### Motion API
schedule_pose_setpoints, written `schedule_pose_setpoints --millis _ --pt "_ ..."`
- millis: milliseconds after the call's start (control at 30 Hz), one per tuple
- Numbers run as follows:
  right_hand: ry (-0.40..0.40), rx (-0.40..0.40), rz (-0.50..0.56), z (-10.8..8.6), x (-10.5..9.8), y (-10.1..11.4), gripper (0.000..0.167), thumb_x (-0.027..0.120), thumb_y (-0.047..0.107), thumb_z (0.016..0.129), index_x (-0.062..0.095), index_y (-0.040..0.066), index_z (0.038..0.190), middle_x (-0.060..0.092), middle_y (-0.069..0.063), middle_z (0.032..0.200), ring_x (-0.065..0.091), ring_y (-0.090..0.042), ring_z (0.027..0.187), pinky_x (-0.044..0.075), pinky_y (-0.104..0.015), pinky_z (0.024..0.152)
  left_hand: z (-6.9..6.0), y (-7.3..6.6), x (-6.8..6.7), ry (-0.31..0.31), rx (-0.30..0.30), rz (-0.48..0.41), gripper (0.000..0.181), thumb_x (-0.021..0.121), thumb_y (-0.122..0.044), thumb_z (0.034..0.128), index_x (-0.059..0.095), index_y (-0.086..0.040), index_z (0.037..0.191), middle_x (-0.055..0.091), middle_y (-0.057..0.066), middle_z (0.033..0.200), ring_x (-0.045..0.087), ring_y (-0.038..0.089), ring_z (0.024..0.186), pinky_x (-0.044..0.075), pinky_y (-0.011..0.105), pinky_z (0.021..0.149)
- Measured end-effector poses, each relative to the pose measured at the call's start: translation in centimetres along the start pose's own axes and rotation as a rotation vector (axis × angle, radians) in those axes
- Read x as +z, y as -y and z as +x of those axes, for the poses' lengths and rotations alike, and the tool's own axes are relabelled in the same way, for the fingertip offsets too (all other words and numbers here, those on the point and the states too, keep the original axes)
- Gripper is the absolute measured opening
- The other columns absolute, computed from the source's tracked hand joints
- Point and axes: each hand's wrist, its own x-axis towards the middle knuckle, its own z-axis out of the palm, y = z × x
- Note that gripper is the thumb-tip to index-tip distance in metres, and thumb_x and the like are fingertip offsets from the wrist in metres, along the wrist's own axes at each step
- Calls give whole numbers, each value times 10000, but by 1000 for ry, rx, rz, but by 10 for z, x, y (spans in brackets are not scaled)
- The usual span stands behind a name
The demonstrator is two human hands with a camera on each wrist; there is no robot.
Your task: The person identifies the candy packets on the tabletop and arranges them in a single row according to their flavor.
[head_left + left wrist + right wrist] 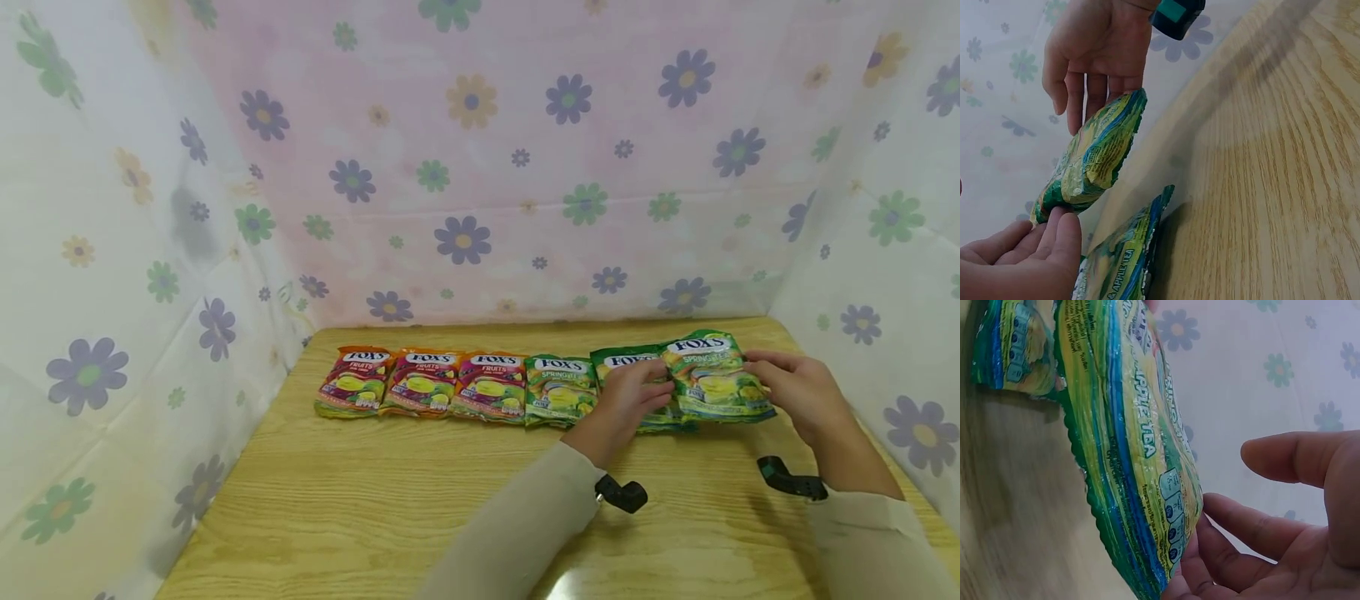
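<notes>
A green FOX'S Spring Tea candy bag (pixel 712 379) hangs tilted above the table's right side, between my two hands. My left hand (pixel 624 406) touches its left edge with fairly straight fingers; in the left wrist view those fingers (pixel 1054 232) press against the bag's end. At the opposite edge, my right hand (pixel 808 402) supports it. The right wrist view shows extended fingers (pixel 1229 531) against the bag's back, the thumb held apart. Under the left hand lies another green candy bag (pixel 622 360), partly hidden by that hand and the raised bag.
Left of the hands, a row of candy bags lies on the wooden table (pixel 360 500): an orange-red bag (pixel 354 383), an orange one (pixel 422 383), a magenta one (pixel 491 387) and a green one (pixel 558 390). Flowered cloth walls (pixel 517 183) enclose the back and sides.
</notes>
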Motion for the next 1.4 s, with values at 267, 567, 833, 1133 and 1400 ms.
schedule_pose_setpoints --millis 267,567,833,1133,1400 --pt "-52 30 -5 6 3 -12 738 450 493 1079 337 -25 1593 224 -301 1665 296 -500 1475 433 -604 1117 9 9 5 46 16 -30 531 538 -306 1059 482 -39 1514 477 188 1565 477 422 1437 387 542 1201" --pt "-100 76 54 9 3 -11 760 503 535 1048 355 39 1605 197 -225 1700 240 -471 1525 332 -624 1189 10 10 6 130 43 -72 648 474 -458 1076 417 -34 1563 378 189 1637 372 404 1513 300 544 1252" --pt "-136 79 121 8 3 -16 723 533 528 1040 388 96 1602 287 -59 1693 218 -372 1564 269 -590 1240 15 12 11 146 -4 -164 785 502 -545 1037 349 -7 1589 299 204 1673 275 417 1555 220 545 1282" --pt "-150 52 153 13 2 -27 703 557 512 1037 420 96 1586 484 184 1386 436 -168 1360 262 -576 1247 16 13 14 216 -31 -198 859 473 -576 1046 204 -18 1642 162 210 1717 139 417 1592 134 539 1302" --pt "-162 74 196 15 4 -35 685 545 492 1047 421 85 1584 481 193 1386 303 -302 1489 196 -596 1265 21 22 15 191 -69 -232 893 533 -528 1033 139 -19 1652 125 241 1715 107 451 1587 121 559 1299"
